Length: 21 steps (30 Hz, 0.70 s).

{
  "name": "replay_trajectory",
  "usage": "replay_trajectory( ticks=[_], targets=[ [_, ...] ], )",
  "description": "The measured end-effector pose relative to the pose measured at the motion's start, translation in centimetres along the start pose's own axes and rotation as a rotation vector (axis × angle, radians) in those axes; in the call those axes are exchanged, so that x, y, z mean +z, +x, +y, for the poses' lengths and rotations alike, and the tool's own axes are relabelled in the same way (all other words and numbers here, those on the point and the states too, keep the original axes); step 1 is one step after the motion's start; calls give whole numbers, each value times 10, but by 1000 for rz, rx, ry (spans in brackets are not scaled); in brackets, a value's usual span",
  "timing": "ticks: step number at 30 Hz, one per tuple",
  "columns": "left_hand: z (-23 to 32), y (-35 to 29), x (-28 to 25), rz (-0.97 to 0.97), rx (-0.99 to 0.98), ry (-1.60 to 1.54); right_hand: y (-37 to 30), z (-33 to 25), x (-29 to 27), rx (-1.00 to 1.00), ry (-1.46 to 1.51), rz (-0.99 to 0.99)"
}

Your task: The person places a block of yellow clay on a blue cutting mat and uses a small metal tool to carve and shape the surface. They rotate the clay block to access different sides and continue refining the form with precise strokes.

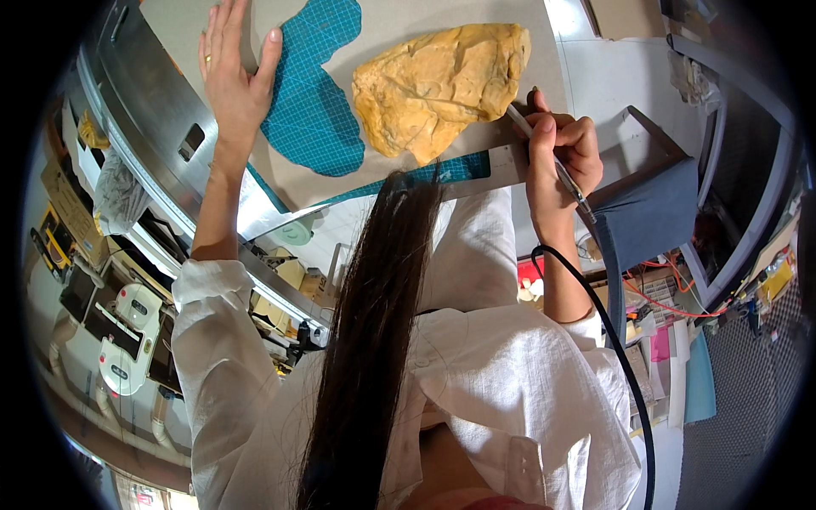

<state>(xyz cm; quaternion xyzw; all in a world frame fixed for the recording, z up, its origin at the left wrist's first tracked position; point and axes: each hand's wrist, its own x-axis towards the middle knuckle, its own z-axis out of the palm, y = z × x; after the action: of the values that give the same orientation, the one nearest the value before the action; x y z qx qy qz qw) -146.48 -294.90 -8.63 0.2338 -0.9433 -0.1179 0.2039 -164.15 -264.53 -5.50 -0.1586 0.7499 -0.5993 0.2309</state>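
A rough, yellow-ochre lump like a rock point(446, 85) lies on a beige board point(336, 189), toward the far middle. My right hand point(561, 157) is closed around a slim, pen-shaped metal tool point(568, 183). The tool's front end reaches the lump's right lower edge; whether it touches cannot be told. Flat on the board at the left rests my left hand point(236, 81), fingers stretched and holding nothing, a ring on one finger. Beside its thumb shows a rounded patch of teal gridded cutting mat point(314, 119); a narrow teal strip shows along the near edge.
A black cord point(625, 365) loops from behind my right forearm to the lower edge. A blue-grey padded seat point(650, 225) stands at the right. Left of the board runs a metal surface point(161, 85). Dark hair point(365, 340) hangs across the middle, ending at the board's near edge.
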Motion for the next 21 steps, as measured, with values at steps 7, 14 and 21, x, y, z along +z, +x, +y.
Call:
replay_trajectory(
  ticks=[7,14,21],
  targets=[
    [18,10,-15,-172,-155,31,-2,0,1,-5,-52,4],
    [23,12,-19,-198,-172,45,-3,-3,-1,-10,-31,-24],
    [23,11,-19,-187,-170,45,-4,4,-1,-4,3,-20]
  ],
)
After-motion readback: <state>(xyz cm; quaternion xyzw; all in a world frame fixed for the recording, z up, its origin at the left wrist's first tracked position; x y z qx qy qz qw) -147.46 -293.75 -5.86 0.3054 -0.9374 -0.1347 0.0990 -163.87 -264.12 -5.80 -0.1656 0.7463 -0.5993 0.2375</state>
